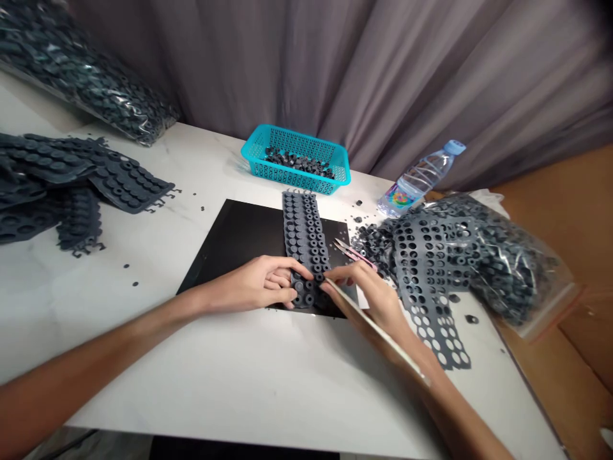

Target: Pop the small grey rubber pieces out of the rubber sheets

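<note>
A dark grey moulded rubber strip with rows of round parts lies lengthwise on a black mat. Its near end is pinched by my left hand, the index finger resting on top and the other fingers curled in. My right hand grips a long thin pale stick, its tip down at the strip's near right edge. The stick's exact tip is hidden by my fingers. Just beyond my right hand lies a pair of small pink-handled snips.
A turquoise basket holds small dark rubber pieces. To the right are a water bottle, punched-out strips and a plastic bag of parts. More strips and a big full bag occupy the left.
</note>
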Action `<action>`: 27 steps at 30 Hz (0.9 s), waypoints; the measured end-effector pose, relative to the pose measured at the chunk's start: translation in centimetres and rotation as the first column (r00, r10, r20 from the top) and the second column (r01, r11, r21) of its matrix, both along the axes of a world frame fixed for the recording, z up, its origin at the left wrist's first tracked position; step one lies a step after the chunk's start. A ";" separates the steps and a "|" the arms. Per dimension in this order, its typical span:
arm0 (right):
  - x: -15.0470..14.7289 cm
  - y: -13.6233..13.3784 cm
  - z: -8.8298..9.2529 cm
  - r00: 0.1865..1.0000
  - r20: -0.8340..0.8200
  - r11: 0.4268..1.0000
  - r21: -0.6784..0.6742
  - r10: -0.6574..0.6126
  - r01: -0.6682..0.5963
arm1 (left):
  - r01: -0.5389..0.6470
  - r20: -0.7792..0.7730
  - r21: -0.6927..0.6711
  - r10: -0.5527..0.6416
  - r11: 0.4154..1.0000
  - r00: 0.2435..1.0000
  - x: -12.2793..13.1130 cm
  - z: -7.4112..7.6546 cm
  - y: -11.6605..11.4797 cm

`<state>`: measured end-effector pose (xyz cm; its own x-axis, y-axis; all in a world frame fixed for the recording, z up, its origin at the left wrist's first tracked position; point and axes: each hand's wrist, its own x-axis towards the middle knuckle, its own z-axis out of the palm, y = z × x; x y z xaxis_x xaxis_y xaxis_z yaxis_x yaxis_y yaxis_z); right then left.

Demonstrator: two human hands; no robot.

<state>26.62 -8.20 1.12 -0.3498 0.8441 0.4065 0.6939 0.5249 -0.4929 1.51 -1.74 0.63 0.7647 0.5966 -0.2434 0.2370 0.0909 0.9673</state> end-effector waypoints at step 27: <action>-0.9 0.6 -0.9 0.965 0.189 0.971 0.120 0.184 -0.209 | 0.054 0.153 -0.123 -0.035 0.991 0.988 -0.2 -1.3 1.1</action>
<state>25.76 -7.60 0.21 -0.5791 0.6917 0.4314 0.6392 0.7137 -0.2863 1.32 -0.61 -0.63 0.8235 0.5327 -0.1950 0.0962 0.2075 0.9735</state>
